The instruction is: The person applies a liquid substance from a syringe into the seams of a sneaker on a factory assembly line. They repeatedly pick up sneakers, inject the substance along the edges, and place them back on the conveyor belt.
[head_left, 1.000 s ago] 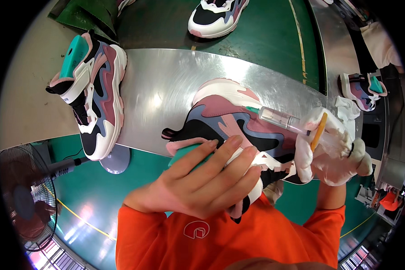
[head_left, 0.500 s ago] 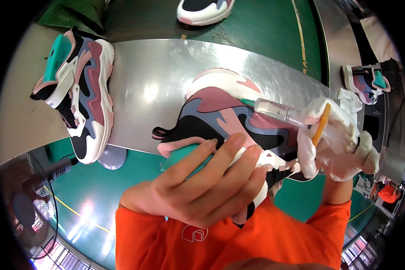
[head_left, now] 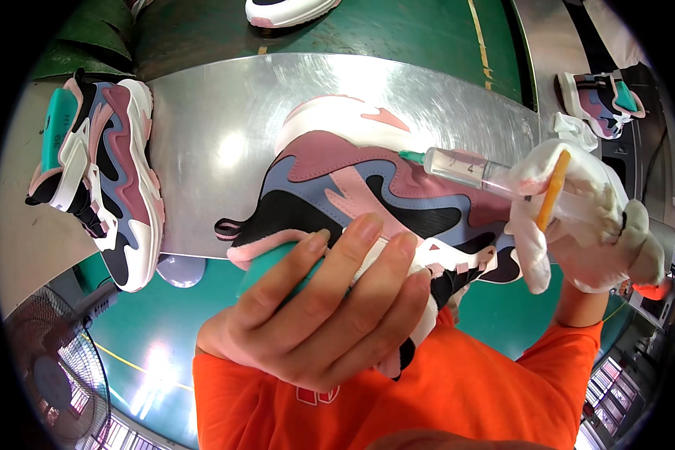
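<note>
My left hand (head_left: 330, 307), bare, is closed round the collar and strap of a sneaker (head_left: 315, 187) with a pink, blue and black upper. The sneaker lies on its side, white sole away from me, a teal insert (head_left: 270, 268) partly hidden by my fingers. In a white glove, my right hand (head_left: 577, 217) grips a clear syringe (head_left: 457, 166). Its green tip (head_left: 411, 156) rests at the seam between upper and sole. A flat orange stick (head_left: 553, 191) is also tucked between the gloved fingers.
A matching sneaker (head_left: 109, 176) with a teal insert lies at the left of the metal table (head_left: 195, 135). Another shoe (head_left: 289, 10) sits on the green surface beyond, and one more (head_left: 598, 103) stands far right, near crumpled white material (head_left: 575, 131). A fan (head_left: 56, 367) stands lower left.
The whole view has shifted, so the table and shoes appear further left. Along the seam, my right hand has moved the syringe tip rightward, toward the toe. My left hand keeps its hold.
</note>
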Action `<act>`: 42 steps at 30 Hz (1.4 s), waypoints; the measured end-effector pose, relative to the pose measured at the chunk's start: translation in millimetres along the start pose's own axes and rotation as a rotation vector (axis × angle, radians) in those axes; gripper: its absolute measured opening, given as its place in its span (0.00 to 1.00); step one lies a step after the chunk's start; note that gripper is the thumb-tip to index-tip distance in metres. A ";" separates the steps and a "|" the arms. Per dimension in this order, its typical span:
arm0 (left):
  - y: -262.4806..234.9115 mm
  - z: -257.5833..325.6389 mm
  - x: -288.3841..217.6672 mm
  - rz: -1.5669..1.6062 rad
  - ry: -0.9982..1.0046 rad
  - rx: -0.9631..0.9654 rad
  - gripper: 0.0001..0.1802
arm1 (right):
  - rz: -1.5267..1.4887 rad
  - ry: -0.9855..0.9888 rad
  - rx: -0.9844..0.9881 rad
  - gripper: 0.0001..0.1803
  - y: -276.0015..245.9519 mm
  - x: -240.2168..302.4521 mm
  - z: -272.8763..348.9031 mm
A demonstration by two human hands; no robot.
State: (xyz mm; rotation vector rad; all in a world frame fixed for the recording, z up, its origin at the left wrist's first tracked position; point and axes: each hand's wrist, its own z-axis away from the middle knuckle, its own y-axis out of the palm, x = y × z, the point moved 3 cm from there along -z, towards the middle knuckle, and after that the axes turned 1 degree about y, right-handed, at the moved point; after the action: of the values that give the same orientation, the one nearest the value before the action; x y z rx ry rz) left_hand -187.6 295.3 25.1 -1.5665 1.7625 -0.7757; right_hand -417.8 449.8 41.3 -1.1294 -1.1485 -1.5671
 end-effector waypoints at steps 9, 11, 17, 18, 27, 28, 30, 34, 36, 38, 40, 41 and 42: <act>1.6 -1.0 0.2 0.018 -0.008 -0.034 0.08 | 0.013 0.039 -0.002 0.37 -1.1 9.3 6.4; 1.4 0.8 0.1 -0.003 -0.020 -0.033 0.08 | 0.004 0.041 0.025 0.38 -2.9 8.4 1.9; 2.9 -0.7 2.1 0.029 -0.003 -0.041 0.08 | -0.006 0.049 0.001 0.40 -2.6 11.5 10.9; 2.8 0.5 1.7 0.024 -0.010 -0.045 0.08 | -0.010 0.049 0.007 0.40 -3.4 11.7 10.2; 1.7 -0.3 2.1 0.007 -0.003 -0.029 0.07 | -0.027 0.049 0.018 0.43 -8.1 11.2 11.8; 1.4 -0.7 1.9 0.004 -0.003 -0.027 0.07 | -0.030 0.049 0.018 0.44 -8.0 11.5 12.6; 0.1 -2.2 1.3 -0.003 -0.004 -0.020 0.07 | -0.029 0.051 0.013 0.44 -8.3 11.7 13.5; -0.7 -3.0 0.9 0.003 -0.004 -0.011 0.06 | -0.025 0.058 0.007 0.46 -9.5 12.8 16.3; -0.6 -3.9 1.4 0.018 0.005 -0.001 0.07 | -0.021 0.061 -0.005 0.47 -11.6 13.6 19.8; 0.1 -5.0 2.4 0.032 0.022 0.013 0.07 | -0.016 0.064 -0.022 0.47 -13.2 14.4 25.6; -2.3 -4.9 2.1 0.022 0.030 0.021 0.08 | -0.013 0.066 -0.024 0.48 -14.7 16.4 28.1; -2.9 -5.1 1.9 0.019 0.036 0.023 0.08 | -0.009 0.069 -0.024 0.48 -15.0 17.4 29.9; -3.4 -5.1 2.2 0.013 0.042 0.021 0.08 | -0.008 0.069 -0.024 0.49 -15.4 18.3 30.7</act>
State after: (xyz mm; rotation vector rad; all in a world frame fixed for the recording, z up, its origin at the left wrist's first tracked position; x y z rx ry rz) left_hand -189.8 292.8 30.7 -1.5336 1.7871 -0.8239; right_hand -431.3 480.4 61.2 -1.0792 -1.0927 -1.6171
